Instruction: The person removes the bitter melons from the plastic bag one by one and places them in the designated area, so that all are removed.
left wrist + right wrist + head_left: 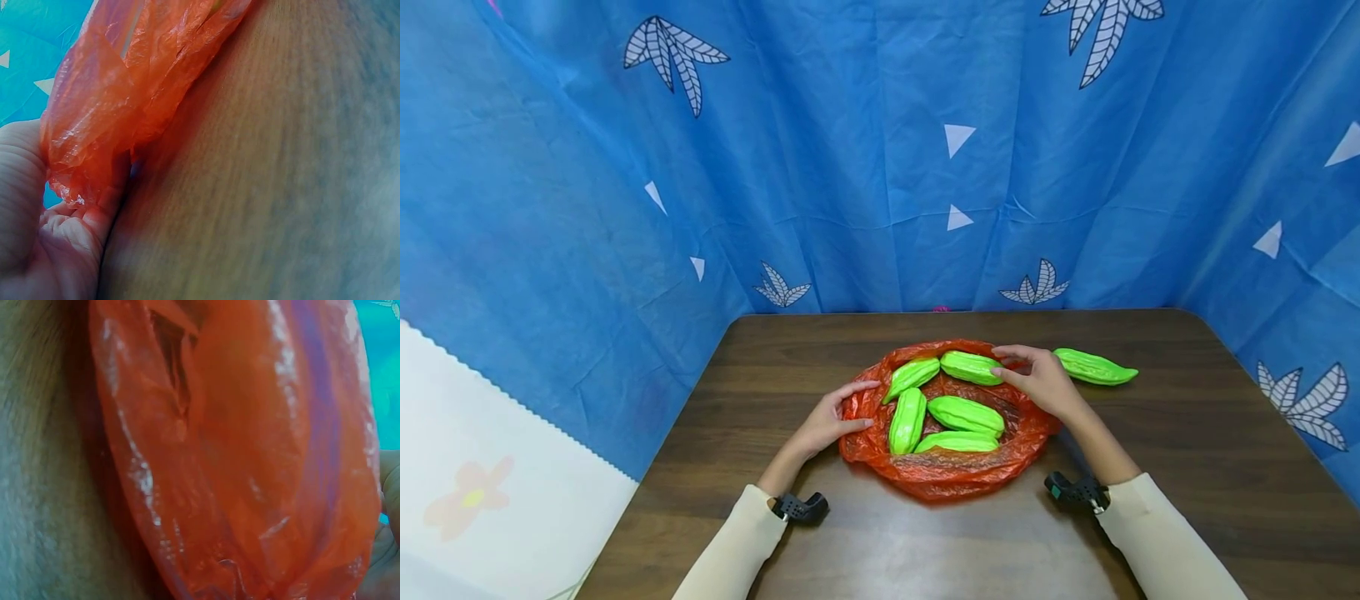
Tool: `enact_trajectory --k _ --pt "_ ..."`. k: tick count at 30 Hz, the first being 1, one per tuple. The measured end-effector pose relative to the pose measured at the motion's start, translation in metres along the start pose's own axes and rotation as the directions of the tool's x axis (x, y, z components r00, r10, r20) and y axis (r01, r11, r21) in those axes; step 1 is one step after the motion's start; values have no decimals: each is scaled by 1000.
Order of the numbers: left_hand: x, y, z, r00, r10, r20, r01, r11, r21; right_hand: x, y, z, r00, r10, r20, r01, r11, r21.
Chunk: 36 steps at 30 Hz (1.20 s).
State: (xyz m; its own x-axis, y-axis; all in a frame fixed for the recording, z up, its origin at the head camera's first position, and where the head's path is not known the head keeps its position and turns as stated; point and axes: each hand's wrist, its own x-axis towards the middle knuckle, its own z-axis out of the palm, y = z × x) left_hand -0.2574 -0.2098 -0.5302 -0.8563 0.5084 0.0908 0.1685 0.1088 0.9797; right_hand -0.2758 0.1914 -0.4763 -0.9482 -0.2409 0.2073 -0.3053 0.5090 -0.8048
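A red plastic bag lies open on the dark wooden table. Several green bitter gourds lie inside it. One more green gourd rests on the table just right of the bag. My left hand pinches the bag's left rim; in the left wrist view the plastic is caught between thumb and fingers. My right hand holds the bag's far right rim, its fingertips next to the rearmost gourd. The right wrist view is filled by the bag, with a finger at its edge.
Blue patterned cloth hangs close behind and on both sides of the table. A white sheet with a flower print lies beyond the table's left edge. Bare wood shows in front of the bag and on the right.
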Motion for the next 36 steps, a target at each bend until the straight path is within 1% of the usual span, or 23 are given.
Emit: enact_trajectory --k 6,9,16,23,28,36 --pt "-1 2 1 1000 -9 -11 9 1000 -1 0 4 2 1000 -13 -15 12 1000 -27" --pt "0 1 2 1000 -12 -5 12 1000 -9 -1 6 2 1000 -17 -23 16 1000 -24" --pt "0 0 1 1000 -15 -2 15 1000 -13 -1 10 6 1000 -24 -3 24 999 -46" --pt "0 -2 0 1000 1 5 -1 1000 -12 -2 10 9 1000 -19 -14 18 998 -59" --pt "0 -1 1 1000 -2 7 2 1000 -19 -3 12 11 1000 -11 -11 10 998 -61" --pt "0 0 1 1000 9 0 -9 1000 4 -3 12 13 1000 -23 -2 23 995 -95"
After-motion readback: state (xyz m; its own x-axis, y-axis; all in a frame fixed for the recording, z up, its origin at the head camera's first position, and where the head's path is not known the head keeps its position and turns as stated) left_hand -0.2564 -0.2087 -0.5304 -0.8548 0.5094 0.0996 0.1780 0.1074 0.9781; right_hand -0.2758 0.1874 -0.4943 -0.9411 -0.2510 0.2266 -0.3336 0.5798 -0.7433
